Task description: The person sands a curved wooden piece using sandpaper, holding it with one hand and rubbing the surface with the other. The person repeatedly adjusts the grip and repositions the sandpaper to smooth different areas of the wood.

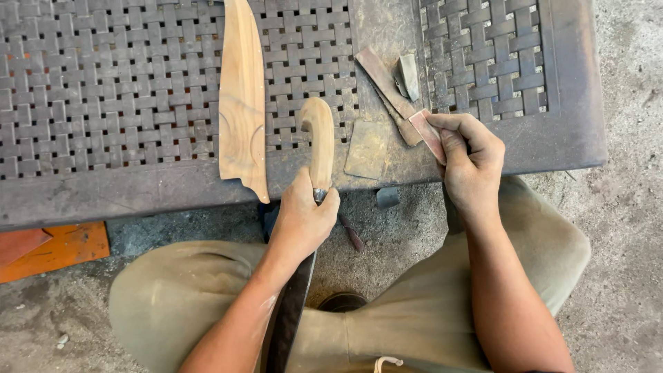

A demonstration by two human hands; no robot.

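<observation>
- I am seated low, looking straight down at my knees in tan trousers and at a dark metal desk with a woven lattice top in front of me.
- My left hand is closed tight around a knife at the spot where its pale, curved wooden handle meets a metal collar.
- The handle points away from me and rests on the near edge of the desk; its rounded end curls to the left.
- The dark blade runs back toward me, below my left wrist and between my knees.
- My right hand is pinched shut on a small reddish strip of sandpaper, thumb on top, fingers curled under it.
- That strip is held just above the solid part of the desk, to the right of the knife handle and apart from it.
- A pale wooden sheath lies flat on the lattice, just left of the handle, its long axis running away from me.
- A worn square sheet of abrasive paper lies between the handle and my right hand.
- A long brownish strip and a small grey wedge-shaped stone lie just beyond my right hand.
- An orange board lies on the concrete floor at the lower left, partly under the desk.
</observation>
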